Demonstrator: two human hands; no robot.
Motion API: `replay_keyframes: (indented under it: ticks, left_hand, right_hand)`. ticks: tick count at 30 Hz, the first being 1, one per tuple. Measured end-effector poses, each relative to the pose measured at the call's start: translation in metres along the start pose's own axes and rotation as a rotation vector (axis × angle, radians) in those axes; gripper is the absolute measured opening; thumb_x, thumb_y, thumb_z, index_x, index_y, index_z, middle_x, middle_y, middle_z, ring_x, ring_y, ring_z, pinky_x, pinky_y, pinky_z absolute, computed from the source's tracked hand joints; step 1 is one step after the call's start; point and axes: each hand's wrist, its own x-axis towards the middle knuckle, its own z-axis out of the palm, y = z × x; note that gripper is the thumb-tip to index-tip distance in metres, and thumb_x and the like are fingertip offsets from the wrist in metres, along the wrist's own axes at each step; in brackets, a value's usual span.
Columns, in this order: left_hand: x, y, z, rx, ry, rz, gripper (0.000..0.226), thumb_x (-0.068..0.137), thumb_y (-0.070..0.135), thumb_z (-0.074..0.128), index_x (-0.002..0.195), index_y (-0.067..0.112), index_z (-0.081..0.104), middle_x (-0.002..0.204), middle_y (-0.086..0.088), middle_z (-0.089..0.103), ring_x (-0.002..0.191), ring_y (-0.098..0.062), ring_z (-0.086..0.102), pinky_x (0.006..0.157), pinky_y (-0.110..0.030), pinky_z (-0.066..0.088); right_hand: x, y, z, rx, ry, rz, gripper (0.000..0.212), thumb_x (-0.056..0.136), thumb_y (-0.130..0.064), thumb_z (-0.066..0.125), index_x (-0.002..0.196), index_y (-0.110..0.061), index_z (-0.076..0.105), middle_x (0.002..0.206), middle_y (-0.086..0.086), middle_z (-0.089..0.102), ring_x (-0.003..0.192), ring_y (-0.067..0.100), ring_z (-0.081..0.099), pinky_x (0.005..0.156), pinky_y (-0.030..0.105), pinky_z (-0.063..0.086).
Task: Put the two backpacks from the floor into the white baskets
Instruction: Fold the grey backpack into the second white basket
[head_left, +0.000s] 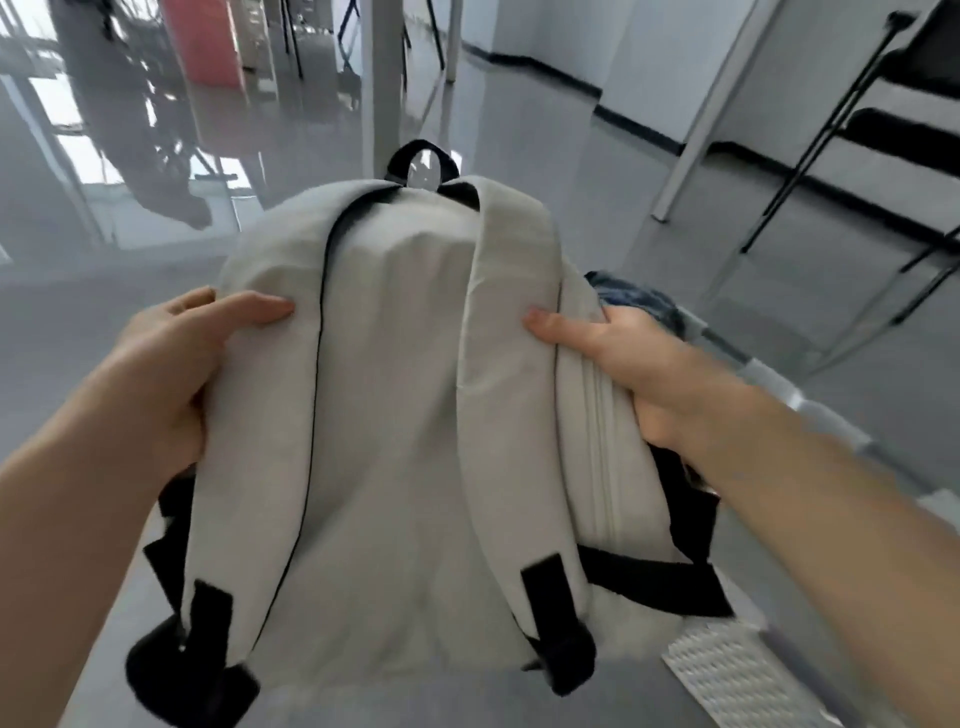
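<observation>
Item: beige backpack (395, 415), strap side up, carried above the floor (78, 322); left hand (171, 374) and right hand (634, 364) each clasp a side. White perforated basket (727, 670) edge at lower right. Step: transport. Next move likely calls for lowering it into a basket. Beyond: blue item (639, 301), black chairs (883, 135).
</observation>
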Motion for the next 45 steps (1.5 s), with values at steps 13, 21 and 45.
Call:
replay_keyframes:
  ticks: [13, 21, 45]
  left_hand:
    - [-0.086, 0.033, 0.213, -0.080, -0.354, 0.128, 0.016, 0.080, 0.016, 0.070, 0.093, 0.007, 0.067, 0.077, -0.007, 0.070, 0.064, -0.019, 0.067, 0.059, -0.038, 0.060]
    - [-0.118, 0.010, 0.322, 0.023, -0.342, 0.434, 0.017, 0.075, 0.022, 0.066, 0.072, 0.014, 0.051, 0.065, 0.003, 0.051, 0.063, -0.016, 0.051, 0.063, -0.040, 0.050]
    - [-0.185, -0.069, 0.377, 0.707, -0.443, 1.519, 0.035, 0.060, -0.008, 0.069, 0.093, 0.001, 0.063, 0.087, -0.011, 0.057, 0.080, -0.023, 0.034, 0.070, -0.040, 0.044]
  right_hand:
    - [-0.073, -0.019, -0.200, 0.162, 0.554, 0.062, 0.021, 0.090, -0.029, 0.058, 0.094, -0.012, 0.069, 0.073, 0.007, 0.069, 0.061, 0.021, 0.064, 0.062, 0.031, 0.051]
    - [-0.085, 0.004, -0.254, 0.187, 0.816, 0.008, 0.016, 0.093, -0.024, 0.049, 0.091, -0.013, 0.061, 0.077, 0.005, 0.055, 0.064, 0.019, 0.050, 0.056, 0.025, 0.040]
    - [-0.095, -0.028, -0.238, -0.613, 0.803, 0.010, 0.068, 0.074, -0.042, 0.069, 0.125, -0.004, 0.045, 0.113, 0.011, 0.060, 0.097, 0.028, 0.060, 0.072, 0.031, 0.047]
